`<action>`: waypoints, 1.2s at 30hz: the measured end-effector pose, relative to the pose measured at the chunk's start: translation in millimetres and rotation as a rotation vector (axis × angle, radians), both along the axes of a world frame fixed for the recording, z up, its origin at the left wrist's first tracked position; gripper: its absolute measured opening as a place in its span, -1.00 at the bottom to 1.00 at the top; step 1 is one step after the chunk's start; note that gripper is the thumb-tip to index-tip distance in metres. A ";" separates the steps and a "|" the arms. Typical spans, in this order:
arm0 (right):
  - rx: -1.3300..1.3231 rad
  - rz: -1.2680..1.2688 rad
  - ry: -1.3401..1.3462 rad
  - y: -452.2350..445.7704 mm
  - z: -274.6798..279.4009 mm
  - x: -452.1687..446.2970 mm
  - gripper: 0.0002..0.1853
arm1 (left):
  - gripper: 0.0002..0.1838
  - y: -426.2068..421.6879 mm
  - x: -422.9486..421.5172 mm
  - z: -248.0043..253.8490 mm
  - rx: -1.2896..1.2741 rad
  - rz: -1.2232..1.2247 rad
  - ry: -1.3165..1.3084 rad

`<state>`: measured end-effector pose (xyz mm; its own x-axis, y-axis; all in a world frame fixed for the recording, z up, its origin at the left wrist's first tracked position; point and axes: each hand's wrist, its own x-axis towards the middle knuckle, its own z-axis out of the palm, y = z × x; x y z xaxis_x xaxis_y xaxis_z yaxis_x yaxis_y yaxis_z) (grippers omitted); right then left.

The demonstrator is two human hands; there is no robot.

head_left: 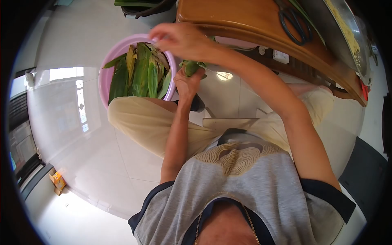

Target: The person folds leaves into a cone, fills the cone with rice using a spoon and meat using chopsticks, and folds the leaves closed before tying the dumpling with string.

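My left hand (188, 83) is closed around a green leafy bundle (191, 67), just right of the pink basin. Leaf ends stick out above the fingers; I cannot tell what, if anything, is inside. Over the basin's upper right rim is my right hand (179, 40), blurred by motion, its fingers loosely stretched to the left with nothing visible in them. The pink basin (103, 77) stands on the floor by my knee. In it lie several long green leaves (141, 69), some yellowed or brown at the ends.
A wooden table (241, 20) curves across the upper right, bearing black-handled scissors (295, 26) and a metal tray (357, 67) of yellowish bits. A dark bucket (153, 12) with green leaves stands at the top. A small orange box (58, 182) lies far left on the tiled floor.
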<state>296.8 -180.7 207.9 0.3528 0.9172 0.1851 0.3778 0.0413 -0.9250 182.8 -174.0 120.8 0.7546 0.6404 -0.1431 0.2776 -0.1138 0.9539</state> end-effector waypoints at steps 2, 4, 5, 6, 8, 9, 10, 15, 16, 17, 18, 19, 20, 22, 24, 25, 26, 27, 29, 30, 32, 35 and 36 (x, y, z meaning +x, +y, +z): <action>-0.032 -0.205 0.108 -54.7 -9.0 5.9 -0.80 | -0.72 9.0 2.4 -11.9 -0.293 0.029 0.027; -0.188 -0.283 0.107 -99.4 -22.1 -9.7 -0.85 | -0.78 20.9 2.4 -35.8 -0.797 -0.032 0.024; -0.285 -0.274 0.152 -112.8 -33.1 -19.2 -0.87 | -0.78 20.1 2.9 -31.9 -0.799 -0.039 0.036; -0.285 -0.282 0.159 -118.3 -50.2 -24.3 -0.87 | -0.78 19.6 4.6 -27.4 -0.952 -0.046 0.014; -0.135 -0.259 -0.112 -125.5 -77.8 -35.6 -0.86 | -0.78 21.0 4.8 -28.6 -1.161 -0.096 -0.018; -0.134 -0.268 -0.103 -125.1 -85.8 -38.4 -0.86 | -0.78 21.9 3.6 -32.4 -1.159 -0.099 -0.005; -0.176 -0.313 -0.075 -120.6 -89.5 -41.2 -0.86 | -0.78 21.4 4.1 -29.5 -1.206 -0.088 -0.022; -0.341 -0.412 0.003 -104.8 -94.7 -45.3 -0.84 | -0.78 24.6 1.4 -41.5 -1.356 -0.065 -0.062; -0.385 -0.406 -0.038 -102.0 -95.3 -44.6 -0.84 | -0.77 24.5 1.6 -40.9 -1.343 -0.069 -0.069; -0.430 -0.398 -0.079 -100.4 -96.4 -43.8 -0.84 | -0.77 23.9 1.7 -40.4 -1.332 -0.072 -0.078; -0.432 -0.408 -0.072 -99.9 -99.3 -43.0 -0.84 | -0.77 22.7 1.8 -39.8 -1.333 -0.078 -0.067; -0.442 -0.395 -0.132 -99.2 -101.8 -42.5 -0.84 | -0.76 21.7 1.9 -38.2 -1.319 -0.070 -0.056; -0.451 -0.382 -0.193 -99.1 -103.5 -42.3 -0.85 | -0.76 21.2 2.2 -36.3 -1.303 -0.063 -0.047; -0.407 -0.379 -0.154 -100.5 -102.3 -42.6 -0.84 | -0.74 20.3 2.0 -30.7 -1.279 -0.058 -0.024; -0.364 -0.372 -0.119 -101.4 -97.0 -41.2 -0.84 | -0.73 19.7 2.2 -29.0 -1.257 -0.050 -0.006; -0.437 -0.334 0.198 -100.4 -86.8 -39.6 -0.83 | -0.72 20.4 1.3 -28.9 -1.249 -0.099 -0.044; -0.500 -0.288 0.515 -99.8 -81.5 -38.6 -0.81 | -0.71 21.0 1.1 -28.8 -1.239 -0.147 -0.083; -0.497 -0.289 0.518 -100.8 -83.3 -38.9 -0.81 | -0.71 21.0 0.9 -29.1 -1.236 -0.148 -0.079; -0.402 -0.280 0.198 -103.7 -92.3 -41.0 -0.79 | -0.72 20.4 -0.6 -31.7 -1.234 -0.024 -0.043; -0.402 -0.283 0.200 -103.6 -103.2 -43.0 -0.79 | -0.72 22.2 -1.2 -33.7 -1.234 -0.026 -0.040; -0.157 -0.386 -0.229 -102.4 -113.5 -45.6 -0.77 | -0.70 25.0 -1.5 -34.4 -1.285 -0.064 -0.051; -0.392 -0.254 0.563 -101.9 -94.2 -41.2 -0.76 | -0.68 21.8 -0.3 -22.8 -1.232 -0.174 -0.111; -0.389 -0.254 0.568 -101.8 -91.3 -37.0 -0.76 | -0.68 21.6 -0.2 -21.6 -1.229 -0.172 -0.106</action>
